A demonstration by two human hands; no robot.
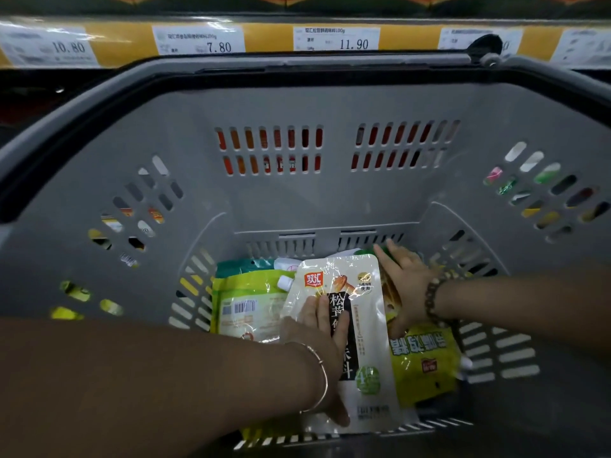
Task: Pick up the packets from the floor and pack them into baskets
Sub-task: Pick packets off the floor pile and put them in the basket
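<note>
Left hand (317, 330), fingers (319, 309) straight, flat on white packet (368, 325) in grey basket (330, 200) (right hand (408, 282) flat on neighbouring packets (426, 358)).

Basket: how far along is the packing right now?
Done: a green packet and a yellow packet already lie in the grey basket. In hand: the left hand presses the white packet flat on top; the right hand rests on packets beside it. Left: unclear, the floor is out of view.

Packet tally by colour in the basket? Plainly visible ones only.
White packet: 1
Yellow-green packets: 2
Total: 3. More lie beneath the hands, too covered to count.
</note>
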